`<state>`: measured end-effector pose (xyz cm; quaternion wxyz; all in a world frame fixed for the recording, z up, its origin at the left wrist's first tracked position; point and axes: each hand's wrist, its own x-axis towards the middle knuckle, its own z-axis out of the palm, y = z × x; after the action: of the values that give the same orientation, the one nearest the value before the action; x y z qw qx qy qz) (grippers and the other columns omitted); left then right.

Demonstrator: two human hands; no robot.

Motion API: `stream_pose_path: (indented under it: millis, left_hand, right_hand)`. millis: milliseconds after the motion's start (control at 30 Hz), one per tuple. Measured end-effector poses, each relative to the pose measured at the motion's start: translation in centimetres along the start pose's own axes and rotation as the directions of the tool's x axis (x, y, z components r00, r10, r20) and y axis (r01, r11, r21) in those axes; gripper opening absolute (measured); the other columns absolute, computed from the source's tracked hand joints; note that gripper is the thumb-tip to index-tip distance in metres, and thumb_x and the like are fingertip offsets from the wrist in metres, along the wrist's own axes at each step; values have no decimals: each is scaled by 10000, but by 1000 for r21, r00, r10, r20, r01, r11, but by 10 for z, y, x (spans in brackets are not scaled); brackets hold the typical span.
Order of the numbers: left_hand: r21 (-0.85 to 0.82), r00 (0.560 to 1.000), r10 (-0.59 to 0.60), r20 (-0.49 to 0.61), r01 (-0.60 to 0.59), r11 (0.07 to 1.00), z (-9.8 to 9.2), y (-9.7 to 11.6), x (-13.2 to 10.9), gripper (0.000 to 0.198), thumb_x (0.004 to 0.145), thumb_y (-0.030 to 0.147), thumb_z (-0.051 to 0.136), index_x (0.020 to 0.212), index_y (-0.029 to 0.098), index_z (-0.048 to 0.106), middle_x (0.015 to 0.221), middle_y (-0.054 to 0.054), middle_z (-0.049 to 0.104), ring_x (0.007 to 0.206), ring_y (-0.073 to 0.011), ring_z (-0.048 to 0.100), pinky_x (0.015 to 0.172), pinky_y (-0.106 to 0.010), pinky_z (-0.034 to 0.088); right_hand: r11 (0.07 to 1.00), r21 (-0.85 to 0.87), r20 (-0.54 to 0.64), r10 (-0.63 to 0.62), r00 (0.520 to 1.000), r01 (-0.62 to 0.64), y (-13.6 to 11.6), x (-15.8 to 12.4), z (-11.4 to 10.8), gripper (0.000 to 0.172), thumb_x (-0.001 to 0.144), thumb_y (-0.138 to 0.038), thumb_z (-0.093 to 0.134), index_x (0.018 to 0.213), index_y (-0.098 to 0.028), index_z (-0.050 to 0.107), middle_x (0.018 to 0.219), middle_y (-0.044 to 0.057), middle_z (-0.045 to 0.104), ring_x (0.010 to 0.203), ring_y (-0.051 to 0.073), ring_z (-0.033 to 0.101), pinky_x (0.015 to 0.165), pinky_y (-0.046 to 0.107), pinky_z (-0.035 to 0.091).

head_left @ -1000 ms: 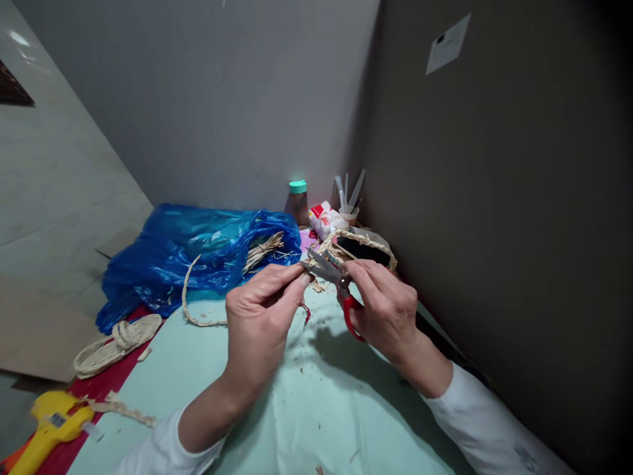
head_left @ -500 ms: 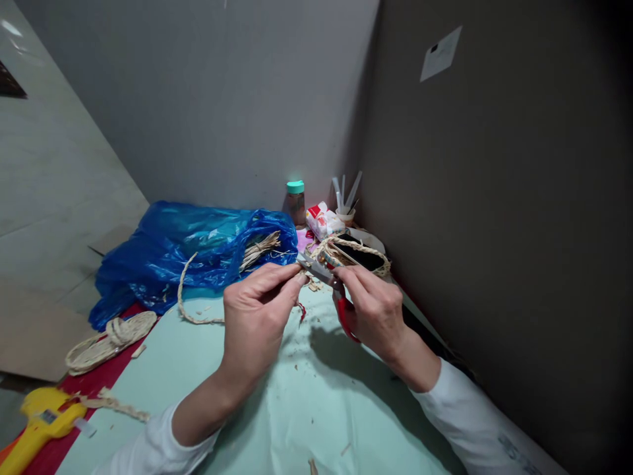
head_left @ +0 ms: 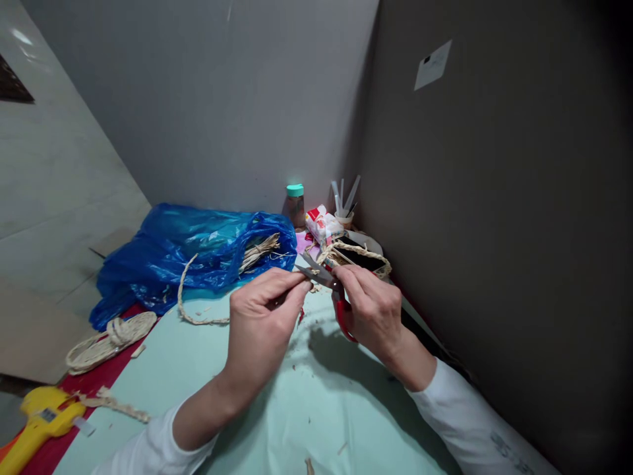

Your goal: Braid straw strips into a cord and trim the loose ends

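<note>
Red-handled scissors (head_left: 341, 307) are in my right hand (head_left: 376, 303), their blades parted and pointing up and left. My left hand (head_left: 264, 316) pinches the braided straw cord near the blades. Between the blades and my left fingertips shows a small bit of straw. A curved length of the braid (head_left: 182, 297) sticks out to the left, behind my left hand. Another braided loop (head_left: 363, 250) lies beyond my right hand, around a dark object.
A blue plastic bag (head_left: 163, 257) with straw strands stands at the back left. Behind are a green-lidded jar (head_left: 295, 206), a tissue pack (head_left: 324, 225) and a cup of sticks (head_left: 345, 218). A straw sole (head_left: 111, 340) and yellow glue gun (head_left: 44, 422) lie left.
My left hand has shifted slightly right, closer to my right hand. The scissor blades have opened wider.
</note>
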<state>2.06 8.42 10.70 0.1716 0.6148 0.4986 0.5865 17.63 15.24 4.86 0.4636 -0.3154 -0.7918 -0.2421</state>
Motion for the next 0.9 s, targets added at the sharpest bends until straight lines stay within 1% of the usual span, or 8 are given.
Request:
stream_pose_path:
  millis: [200, 433, 533, 600, 667, 767, 833, 900]
  left_hand:
    - [-124, 983, -182, 23, 183, 975, -1, -5, 5, 94, 759, 170, 704, 776, 191, 794, 720, -15, 690, 627, -122, 561, 574, -229, 442]
    - [-221, 975, -222, 11, 219, 950, -5, -13, 10, 146, 744, 224, 736, 873, 191, 794, 842, -38, 738, 701, -130, 605, 612, -225, 453]
    - [-231, 970, -233, 64, 242, 942, -7, -11, 14, 119, 744, 215, 731, 843, 181, 789, 829, -39, 740, 720, -134, 613, 635, -223, 452]
    - [-221, 964, -234, 126, 257, 941, -7, -9, 15, 122, 759, 233, 717, 845, 181, 786, 799, -35, 729, 702, -131, 599, 610, -217, 432]
    - [-206, 959, -222, 178, 257, 944, -6, -8, 14, 133, 781, 266, 696, 834, 181, 783, 737, -25, 700, 656, -123, 566, 571, -215, 402]
    - [-168, 951, -225, 210, 262, 950, -2, -10, 14, 150, 792, 282, 673, 767, 171, 770, 609, 0, 613, 571, -110, 483, 520, -220, 352]
    - [-141, 940, -246, 239, 284, 948, 0, -15, 16, 149, 780, 271, 670, 729, 158, 753, 581, 6, 582, 555, -108, 450, 520, -225, 339]
    - [-132, 922, -261, 285, 308, 942, 1, -22, 17, 148, 764, 268, 673, 696, 148, 727, 596, 0, 590, 570, -111, 457, 542, -227, 349]
  right_hand:
    - [998, 53, -34, -43, 999, 45, 6, -2, 5, 214, 868, -67, 472, 985, -103, 647, 879, 115, 717, 809, 176, 667, 706, 252, 496]
    - [997, 66, 8, -36, 999, 35, 4, -3, 4, 135, 883, -112, 518, 893, -117, 653, 741, 60, 686, 666, 139, 635, 597, 233, 427]
    - [987, 146, -16, 69, 998, -66, 4, -3, 8, 136, 876, -138, 521, 825, -139, 648, 697, 48, 662, 616, 141, 603, 582, 244, 421]
    - [925, 298, 3, 246, 969, -235, 4, -2, 8, 139, 874, -187, 540, 796, -153, 649, 662, 34, 639, 563, 134, 567, 555, 249, 420]
    - [737, 506, 164, 427, 889, -448, 2, 1, 5, 155, 885, -262, 559, 833, -163, 667, 591, 1, 594, 482, 117, 514, 494, 243, 404]
    - [259, 698, 517, 463, 720, -668, -1, 6, -1, 241, 895, -383, 563, 954, -177, 674, 462, -60, 473, 358, 93, 400, 372, 225, 322]
    - [-22, 729, 622, 440, 648, -684, -1, 9, -3, 289, 867, -424, 592, 998, -176, 663, 502, -55, 516, 337, 73, 355, 323, 212, 281]
    - [-187, 734, 649, 477, 593, -653, 1, 11, -3, 315, 820, -438, 641, 989, -172, 654, 653, -17, 625, 349, 50, 350, 294, 197, 271]
